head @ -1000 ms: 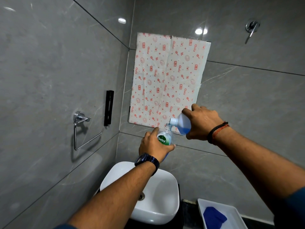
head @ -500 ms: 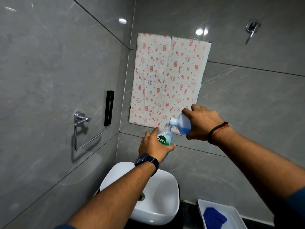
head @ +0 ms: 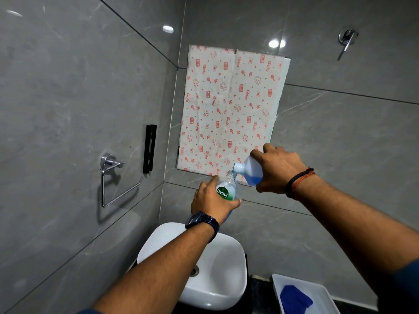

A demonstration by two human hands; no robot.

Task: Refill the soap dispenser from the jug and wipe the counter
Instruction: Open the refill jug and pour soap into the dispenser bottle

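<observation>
My left hand point(head: 212, 199) grips a clear soap dispenser bottle point(head: 227, 189) with a green Dettol label, held upright in the air above the basin, its top off. My right hand point(head: 280, 169) holds a translucent jug point(head: 250, 171) with blue liquid, tipped to the left. The jug's spout sits right at the dispenser's open neck. Blue liquid pools in the lower part of the jug. My fingers hide most of both containers.
A white basin point(head: 226, 279) lies below my hands on a dark counter point(head: 256, 288). A white tray point(head: 322, 291) holding a blue cloth point(head: 294, 299) stands at the lower right. A chrome towel ring point(head: 113, 177) hangs on the left wall. Patterned paper point(head: 226, 105) covers the back wall.
</observation>
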